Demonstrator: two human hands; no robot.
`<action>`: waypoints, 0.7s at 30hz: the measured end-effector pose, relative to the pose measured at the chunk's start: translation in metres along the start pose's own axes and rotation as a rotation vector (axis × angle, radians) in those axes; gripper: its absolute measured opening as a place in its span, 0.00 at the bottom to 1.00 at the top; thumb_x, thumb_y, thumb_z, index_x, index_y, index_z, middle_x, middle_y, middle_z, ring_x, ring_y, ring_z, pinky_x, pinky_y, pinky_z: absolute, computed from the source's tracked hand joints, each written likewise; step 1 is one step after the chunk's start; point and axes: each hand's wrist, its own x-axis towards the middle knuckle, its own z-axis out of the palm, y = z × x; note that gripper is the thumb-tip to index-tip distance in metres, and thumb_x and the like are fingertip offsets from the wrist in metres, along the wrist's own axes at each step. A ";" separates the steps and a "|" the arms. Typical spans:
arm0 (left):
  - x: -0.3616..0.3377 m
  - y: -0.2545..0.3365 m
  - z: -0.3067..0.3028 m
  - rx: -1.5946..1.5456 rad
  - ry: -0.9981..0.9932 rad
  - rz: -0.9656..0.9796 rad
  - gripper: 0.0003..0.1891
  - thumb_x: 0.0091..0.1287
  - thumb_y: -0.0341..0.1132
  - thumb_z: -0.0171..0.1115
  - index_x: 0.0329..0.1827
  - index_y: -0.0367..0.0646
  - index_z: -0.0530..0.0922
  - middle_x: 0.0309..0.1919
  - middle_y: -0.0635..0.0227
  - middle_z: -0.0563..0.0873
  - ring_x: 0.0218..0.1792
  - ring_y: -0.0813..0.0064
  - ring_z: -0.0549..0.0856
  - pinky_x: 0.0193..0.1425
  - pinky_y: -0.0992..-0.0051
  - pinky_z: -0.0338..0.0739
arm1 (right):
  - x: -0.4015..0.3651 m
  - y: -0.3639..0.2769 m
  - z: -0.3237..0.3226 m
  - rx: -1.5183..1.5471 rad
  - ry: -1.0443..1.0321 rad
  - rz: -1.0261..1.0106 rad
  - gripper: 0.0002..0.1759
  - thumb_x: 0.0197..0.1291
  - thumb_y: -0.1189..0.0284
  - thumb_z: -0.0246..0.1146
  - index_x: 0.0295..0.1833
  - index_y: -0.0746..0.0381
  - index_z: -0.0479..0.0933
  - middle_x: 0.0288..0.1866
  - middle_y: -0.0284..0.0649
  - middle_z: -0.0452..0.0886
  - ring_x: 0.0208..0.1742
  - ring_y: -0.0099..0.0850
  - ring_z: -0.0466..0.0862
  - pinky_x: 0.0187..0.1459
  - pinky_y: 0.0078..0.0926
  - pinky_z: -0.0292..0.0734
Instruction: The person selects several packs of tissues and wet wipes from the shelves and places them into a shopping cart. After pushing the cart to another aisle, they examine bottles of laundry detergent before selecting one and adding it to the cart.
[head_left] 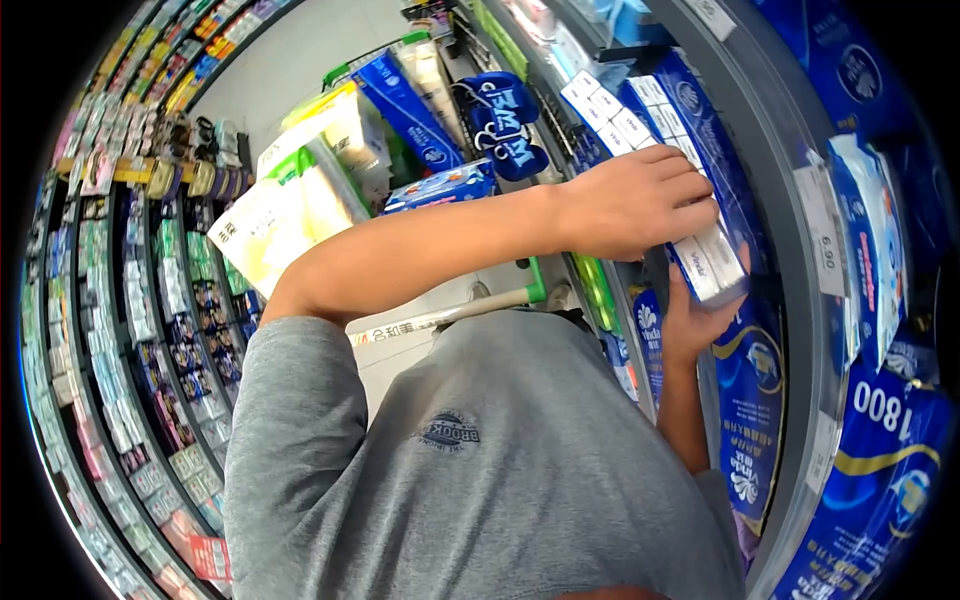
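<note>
A long white and blue pack of Vinda tissues (706,262) is held at the shelf edge, its near end toward me. My left hand (640,200) reaches across from the left, its fingers curled over the top of the pack and covering its middle. Around the near end, my right hand (708,318) holds it from below, thumb on one side and fingers on the other. Another row of white tissue packets (608,112) lies just beyond my left hand, beside blue Vinda packaging (705,115).
A shopping cart with a green-ended handle (500,297) stands before me, holding white-yellow tissue packs (290,210), a long blue pack (405,105) and a blue packet (440,186). Shelves of small goods (120,260) line the left. Large blue packs (870,470) fill the right shelf.
</note>
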 end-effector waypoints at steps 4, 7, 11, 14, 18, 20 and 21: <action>-0.037 -0.013 -0.018 0.049 0.063 -0.198 0.29 0.45 0.25 0.69 0.55 0.39 0.72 0.47 0.57 0.80 0.52 0.55 0.79 0.57 0.61 0.75 | 0.030 -0.007 0.047 0.137 -0.182 -0.028 0.44 0.51 0.81 0.74 0.71 0.71 0.58 0.65 0.48 0.72 0.66 0.36 0.73 0.65 0.33 0.70; -0.076 -0.036 -0.032 0.099 0.127 -0.379 0.32 0.47 0.27 0.71 0.58 0.39 0.71 0.50 0.55 0.80 0.54 0.53 0.80 0.58 0.60 0.75 | 0.057 -0.002 0.093 0.145 -0.342 -0.032 0.38 0.50 0.76 0.77 0.66 0.68 0.67 0.59 0.45 0.79 0.58 0.29 0.80 0.60 0.28 0.75; -0.119 -0.050 -0.063 0.200 0.211 -0.681 0.34 0.50 0.32 0.74 0.61 0.40 0.69 0.49 0.52 0.82 0.52 0.46 0.81 0.56 0.60 0.77 | 0.078 0.007 0.168 0.301 -0.523 0.015 0.32 0.51 0.70 0.77 0.59 0.67 0.72 0.47 0.40 0.85 0.47 0.23 0.84 0.49 0.25 0.80; -0.150 -0.063 -0.079 0.217 0.286 -0.855 0.29 0.51 0.34 0.73 0.56 0.43 0.70 0.46 0.52 0.83 0.49 0.48 0.82 0.51 0.58 0.78 | 0.088 0.021 0.221 0.136 -0.599 -0.173 0.34 0.48 0.55 0.77 0.57 0.61 0.75 0.35 0.42 0.86 0.36 0.34 0.88 0.40 0.29 0.81; -0.181 -0.062 -0.094 0.149 0.407 -1.063 0.28 0.53 0.34 0.74 0.56 0.41 0.70 0.43 0.50 0.85 0.48 0.49 0.84 0.51 0.60 0.79 | 0.090 -0.010 0.258 0.037 -0.788 -0.157 0.31 0.50 0.60 0.77 0.56 0.63 0.75 0.37 0.37 0.86 0.35 0.23 0.85 0.39 0.22 0.79; -0.203 -0.070 -0.087 0.090 0.454 -1.106 0.28 0.54 0.34 0.74 0.57 0.41 0.70 0.44 0.50 0.86 0.48 0.50 0.85 0.51 0.61 0.79 | 0.090 -0.006 0.277 -0.123 -0.883 -0.189 0.32 0.49 0.56 0.76 0.56 0.61 0.76 0.33 0.37 0.85 0.32 0.24 0.84 0.36 0.24 0.78; -0.214 -0.073 -0.084 0.022 0.485 -1.140 0.28 0.55 0.34 0.73 0.57 0.40 0.69 0.44 0.49 0.86 0.48 0.50 0.86 0.52 0.62 0.79 | 0.090 0.014 0.290 -0.089 -0.876 -0.340 0.35 0.49 0.53 0.75 0.58 0.60 0.75 0.31 0.37 0.85 0.30 0.25 0.83 0.35 0.24 0.78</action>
